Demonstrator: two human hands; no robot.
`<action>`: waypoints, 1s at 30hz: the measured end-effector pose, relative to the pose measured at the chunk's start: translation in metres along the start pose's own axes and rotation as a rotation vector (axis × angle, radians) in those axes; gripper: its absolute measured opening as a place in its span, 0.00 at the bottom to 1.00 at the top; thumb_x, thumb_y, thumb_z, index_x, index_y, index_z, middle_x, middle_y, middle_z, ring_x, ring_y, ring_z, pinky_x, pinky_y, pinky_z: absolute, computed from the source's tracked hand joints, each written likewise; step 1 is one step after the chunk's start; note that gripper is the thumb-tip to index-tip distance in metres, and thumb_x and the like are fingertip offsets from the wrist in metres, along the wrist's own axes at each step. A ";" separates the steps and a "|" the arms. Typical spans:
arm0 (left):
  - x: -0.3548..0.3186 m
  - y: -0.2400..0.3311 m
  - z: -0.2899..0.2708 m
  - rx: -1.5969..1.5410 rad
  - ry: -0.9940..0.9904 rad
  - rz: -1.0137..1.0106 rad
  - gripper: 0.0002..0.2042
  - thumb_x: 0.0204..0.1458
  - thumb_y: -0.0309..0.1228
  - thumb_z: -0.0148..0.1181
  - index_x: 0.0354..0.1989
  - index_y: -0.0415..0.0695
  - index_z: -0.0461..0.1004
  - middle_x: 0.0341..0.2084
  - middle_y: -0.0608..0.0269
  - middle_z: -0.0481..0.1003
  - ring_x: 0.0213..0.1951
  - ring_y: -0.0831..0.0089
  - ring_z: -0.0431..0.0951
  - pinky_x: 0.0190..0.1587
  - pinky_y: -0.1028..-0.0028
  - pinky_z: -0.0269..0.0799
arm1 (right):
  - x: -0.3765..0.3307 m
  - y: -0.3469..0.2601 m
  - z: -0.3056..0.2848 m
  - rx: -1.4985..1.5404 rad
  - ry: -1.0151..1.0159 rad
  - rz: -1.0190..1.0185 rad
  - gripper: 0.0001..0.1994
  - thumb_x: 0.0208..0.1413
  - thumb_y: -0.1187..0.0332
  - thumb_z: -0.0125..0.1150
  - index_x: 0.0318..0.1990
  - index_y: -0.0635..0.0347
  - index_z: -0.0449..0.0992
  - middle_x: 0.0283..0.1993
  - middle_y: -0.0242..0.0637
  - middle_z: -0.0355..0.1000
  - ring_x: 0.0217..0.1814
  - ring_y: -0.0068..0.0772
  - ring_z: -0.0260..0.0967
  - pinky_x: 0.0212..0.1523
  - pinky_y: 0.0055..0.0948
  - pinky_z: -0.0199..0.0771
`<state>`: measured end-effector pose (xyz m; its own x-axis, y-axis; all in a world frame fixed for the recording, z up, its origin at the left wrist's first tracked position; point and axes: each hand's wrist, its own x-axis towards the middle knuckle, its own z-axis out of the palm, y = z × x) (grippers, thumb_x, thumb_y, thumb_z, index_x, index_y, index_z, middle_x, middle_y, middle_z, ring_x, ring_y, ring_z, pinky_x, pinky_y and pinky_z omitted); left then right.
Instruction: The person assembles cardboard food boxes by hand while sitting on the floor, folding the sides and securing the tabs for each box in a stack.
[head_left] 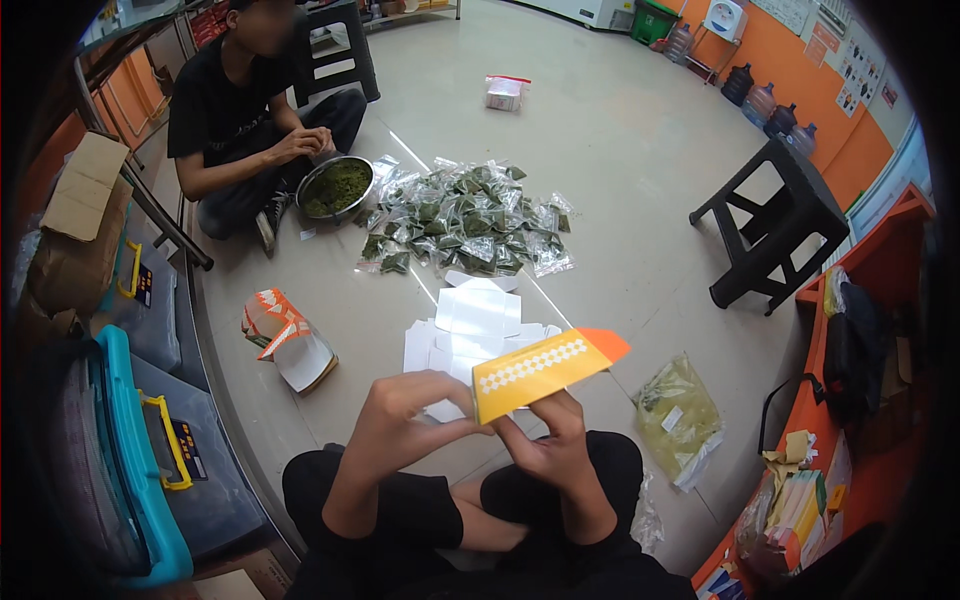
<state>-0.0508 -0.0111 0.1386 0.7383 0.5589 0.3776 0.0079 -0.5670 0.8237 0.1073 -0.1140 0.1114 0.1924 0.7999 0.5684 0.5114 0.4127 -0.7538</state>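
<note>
Yellow carton (pixel 545 377), white diamond pattern, orange end flap (pixel 606 344), tilted, we note, held by fingers (pixel 440 388) of left hand (pixel 400 420) and right hand (pixel 553 450)

Pale tiled floor (pixel 620 200), heap of clear packets (pixel 465 215), metal bowl (pixel 370 200), unfolded white cartons (pixel 478 315), yellowish plastic bag (pixel 680 425)

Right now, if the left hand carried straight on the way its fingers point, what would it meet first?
The left end of the yellow box. The left hand's fingertips already seem to be at that end, though actual contact is hard to confirm.
</note>
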 end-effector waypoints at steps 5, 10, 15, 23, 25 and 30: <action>0.006 -0.016 0.002 -0.102 -0.101 0.033 0.14 0.34 0.30 0.73 0.29 0.42 0.74 0.27 0.63 0.74 0.31 0.66 0.74 0.36 0.73 0.69 | 0.000 -0.005 0.001 0.086 -0.031 0.124 0.17 0.45 0.78 0.62 0.45 0.65 0.72 0.41 0.41 0.71 0.43 0.34 0.70 0.40 0.26 0.70; 0.005 -0.016 0.015 -0.201 -0.332 0.032 0.17 0.35 0.34 0.72 0.31 0.43 0.73 0.28 0.62 0.72 0.34 0.63 0.73 0.41 0.71 0.67 | 0.003 0.015 0.011 0.300 0.020 0.237 0.09 0.49 0.76 0.59 0.39 0.65 0.70 0.36 0.37 0.67 0.39 0.31 0.66 0.37 0.26 0.66; -0.023 -0.109 0.010 -0.741 0.054 -0.234 0.33 0.53 0.64 0.39 0.35 0.41 0.71 0.31 0.61 0.72 0.36 0.65 0.76 0.41 0.69 0.72 | 0.010 0.022 0.014 -0.090 -0.174 0.038 0.07 0.44 0.77 0.61 0.32 0.60 0.71 0.38 0.36 0.68 0.38 0.37 0.66 0.42 0.30 0.63; -0.008 -0.097 -0.023 -0.694 0.125 -0.637 0.40 0.52 0.63 0.40 0.64 0.42 0.46 0.50 0.52 0.65 0.47 0.61 0.73 0.42 0.65 0.76 | 0.001 0.030 0.012 -0.370 -0.369 -0.041 0.11 0.36 0.78 0.62 0.30 0.55 0.71 0.44 0.32 0.68 0.53 0.41 0.62 0.55 0.41 0.60; -0.007 -0.104 -0.025 -0.586 0.103 -0.759 0.39 0.53 0.59 0.45 0.64 0.42 0.46 0.51 0.51 0.65 0.46 0.63 0.73 0.42 0.67 0.75 | -0.001 0.033 0.016 -0.365 -0.411 -0.055 0.11 0.36 0.78 0.62 0.30 0.55 0.71 0.45 0.32 0.68 0.54 0.42 0.61 0.56 0.42 0.59; -0.011 -0.148 -0.031 -0.412 -0.172 -0.932 0.23 0.57 0.45 0.49 0.51 0.38 0.67 0.40 0.61 0.72 0.40 0.75 0.73 0.40 0.76 0.71 | -0.008 0.044 0.028 -0.390 -0.455 -0.046 0.09 0.37 0.78 0.59 0.30 0.57 0.71 0.41 0.36 0.67 0.53 0.45 0.61 0.62 0.46 0.54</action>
<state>-0.0808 0.0857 0.0261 0.6440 0.5574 -0.5240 0.4187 0.3164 0.8512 0.1054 -0.0898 0.0646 -0.1710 0.9267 0.3346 0.7969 0.3297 -0.5061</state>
